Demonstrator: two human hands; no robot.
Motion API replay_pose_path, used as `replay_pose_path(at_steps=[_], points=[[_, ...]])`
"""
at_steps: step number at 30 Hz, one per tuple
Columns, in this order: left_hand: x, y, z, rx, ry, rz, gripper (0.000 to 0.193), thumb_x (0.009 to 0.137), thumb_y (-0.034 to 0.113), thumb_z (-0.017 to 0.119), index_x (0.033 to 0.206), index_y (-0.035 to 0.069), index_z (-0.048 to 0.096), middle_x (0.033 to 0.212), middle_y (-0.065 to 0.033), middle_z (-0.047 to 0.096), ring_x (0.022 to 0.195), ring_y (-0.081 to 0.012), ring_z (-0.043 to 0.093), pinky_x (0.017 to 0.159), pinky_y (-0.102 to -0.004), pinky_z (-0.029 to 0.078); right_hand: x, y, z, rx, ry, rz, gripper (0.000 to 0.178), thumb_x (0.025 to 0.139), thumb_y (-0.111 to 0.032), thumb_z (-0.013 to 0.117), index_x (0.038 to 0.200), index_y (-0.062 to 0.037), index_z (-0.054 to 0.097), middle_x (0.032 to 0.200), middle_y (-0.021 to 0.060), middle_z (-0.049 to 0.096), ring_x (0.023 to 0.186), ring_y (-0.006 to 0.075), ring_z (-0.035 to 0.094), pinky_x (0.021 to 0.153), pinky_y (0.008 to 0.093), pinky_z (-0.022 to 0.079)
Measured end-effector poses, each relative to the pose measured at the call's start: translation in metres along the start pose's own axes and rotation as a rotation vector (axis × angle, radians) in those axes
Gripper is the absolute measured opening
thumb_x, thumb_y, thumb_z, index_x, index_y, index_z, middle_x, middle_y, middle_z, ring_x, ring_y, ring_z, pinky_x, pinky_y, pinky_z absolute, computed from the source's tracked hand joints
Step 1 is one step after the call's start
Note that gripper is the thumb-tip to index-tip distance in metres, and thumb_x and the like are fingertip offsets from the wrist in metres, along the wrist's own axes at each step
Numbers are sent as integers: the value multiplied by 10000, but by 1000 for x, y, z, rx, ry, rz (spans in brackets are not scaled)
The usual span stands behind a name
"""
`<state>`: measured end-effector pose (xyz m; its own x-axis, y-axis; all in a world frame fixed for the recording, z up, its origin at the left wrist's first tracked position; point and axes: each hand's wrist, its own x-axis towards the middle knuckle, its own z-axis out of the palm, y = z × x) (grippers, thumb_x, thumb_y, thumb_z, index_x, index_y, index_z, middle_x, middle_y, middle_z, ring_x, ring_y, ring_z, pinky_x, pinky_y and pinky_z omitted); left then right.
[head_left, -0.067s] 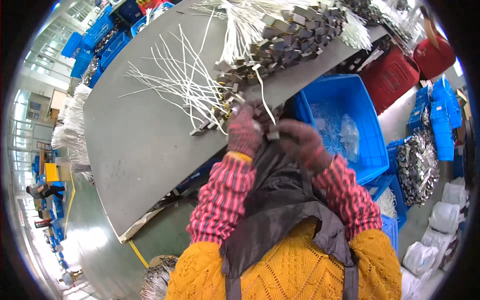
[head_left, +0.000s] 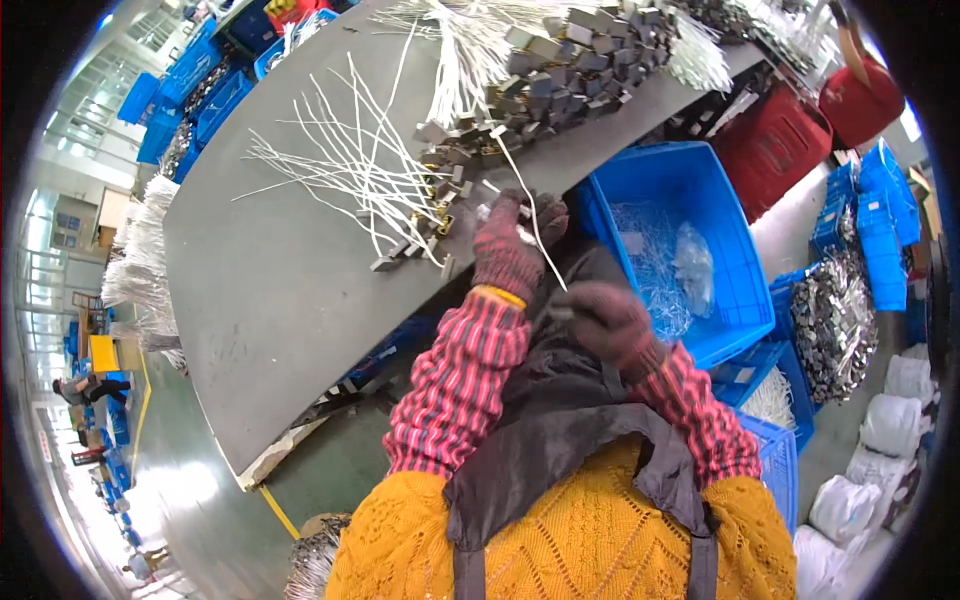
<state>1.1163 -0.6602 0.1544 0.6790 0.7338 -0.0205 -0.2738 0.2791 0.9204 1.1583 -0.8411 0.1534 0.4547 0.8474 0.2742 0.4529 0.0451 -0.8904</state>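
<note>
My left hand (head_left: 505, 245), in a dark red knitted glove, is closed at the table's near edge. Small white bits show between its fingers, but what they grip is mostly hidden. My right hand (head_left: 612, 325), gloved alike and slightly blurred, is lower and to the right, above my black apron. Its fingers pinch a small grey block (head_left: 561, 312). From that block a white wire (head_left: 532, 220) runs up past the left hand toward the pile. Beside the left hand lie small grey blocks (head_left: 408, 247) with white wires (head_left: 365, 180) fanned leftward across the grey table (head_left: 260, 270).
A larger heap of grey blocks (head_left: 575, 75) sits at the table's far side. To the right stands a blue bin (head_left: 745, 250) holding clear plastic bags and scraps. Red containers (head_left: 775, 150) stand beyond it. White wire bundles (head_left: 140, 255) are past the table's left edge.
My right hand has moved down, away from the left hand, with the grey block and its wire end. My left hand has shifted slightly up and right.
</note>
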Motion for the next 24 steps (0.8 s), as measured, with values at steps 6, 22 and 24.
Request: replay_pose_path(at_steps=[6,22,24], points=[[16,-23,19,-567,213,-253,182,953,201,570,1012,37,621,888,-136,685,718,-282,683,589,-378,549,-186,26,-94,356,457,545,100,814,-14,588,902,-34,630,803,80,611,684,174,593,597,311,493],[37,21,-33,-526,182,55,188,964,222,591,1034,70,676,911,-135,725,748,-315,713,665,-437,605,-377,104,-158,342,753,1197,119,794,-154,696,893,-90,682,686,-16,586,467,97,472,404,233,367],[31,31,-25,-493,272,51,187,964,223,593,1033,70,676,912,-138,724,750,-315,713,664,-437,605,-377,104,-158,354,742,1194,118,786,-133,695,894,-91,679,686,-17,587,471,99,474,404,235,366]])
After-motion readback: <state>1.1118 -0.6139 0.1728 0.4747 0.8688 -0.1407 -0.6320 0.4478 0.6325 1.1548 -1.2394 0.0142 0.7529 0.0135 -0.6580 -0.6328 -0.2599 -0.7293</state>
